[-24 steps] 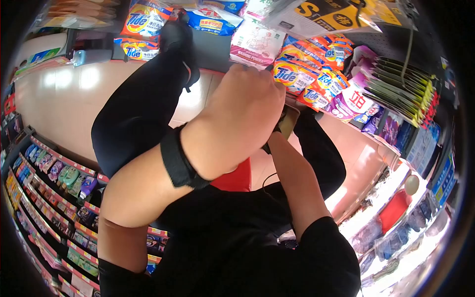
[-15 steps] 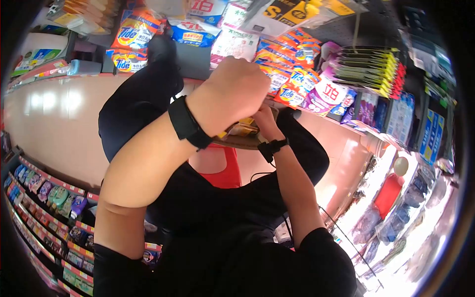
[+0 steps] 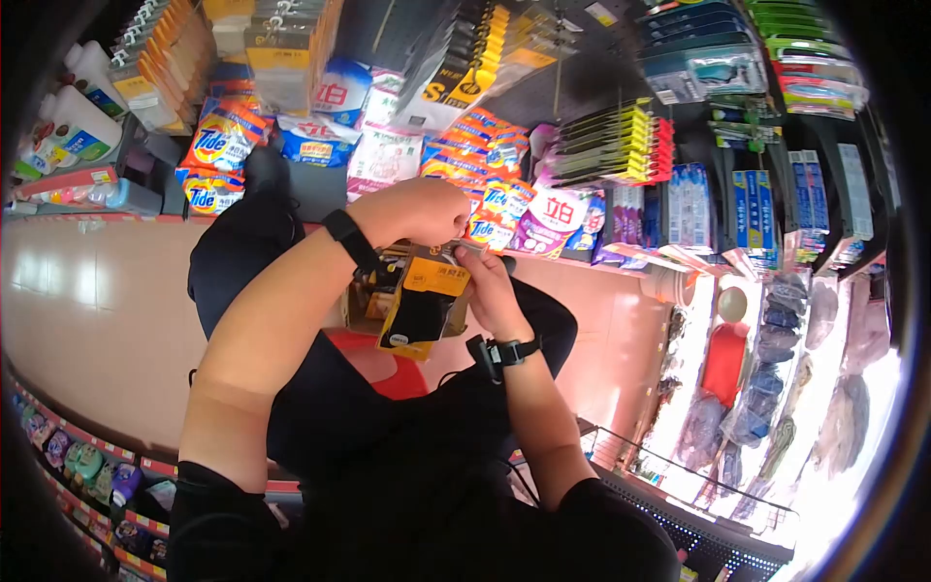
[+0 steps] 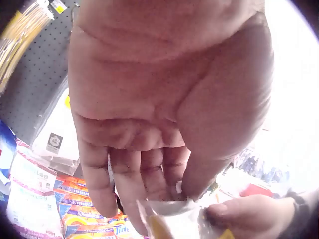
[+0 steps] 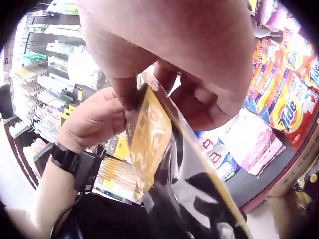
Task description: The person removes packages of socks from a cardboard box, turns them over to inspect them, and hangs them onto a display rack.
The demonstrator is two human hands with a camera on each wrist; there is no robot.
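Note:
A clear packet with a yellow card and black contents [image 3: 424, 306] hangs from both hands in the head view. My left hand [image 3: 422, 209] pinches its top edge, with its fingers bent down. My right hand [image 3: 493, 291] grips the top right corner between thumb and fingers. In the left wrist view, the left hand [image 4: 164, 109] has its fingertips at the shiny packet top [image 4: 177, 219], facing the right hand [image 4: 254, 214]. The right wrist view shows the packet [image 5: 152, 144] between the right hand [image 5: 184, 59] and left hand [image 5: 94, 119]. An open cardboard box [image 3: 361, 315] lies behind and below it.
Orange Tide bags [image 3: 221, 136] and white powder bags [image 3: 383, 163] stand on the shelf ahead. Packets hang on hooks [image 3: 611, 145] above. A red object [image 3: 393, 373] is between the legs, and a wire basket [image 3: 698, 475] stands at the lower right.
The head view has turned right and tilted up. The packet and box, earlier mostly hidden by my left forearm and hand, now show. The left hand has moved lower, close beside the right hand.

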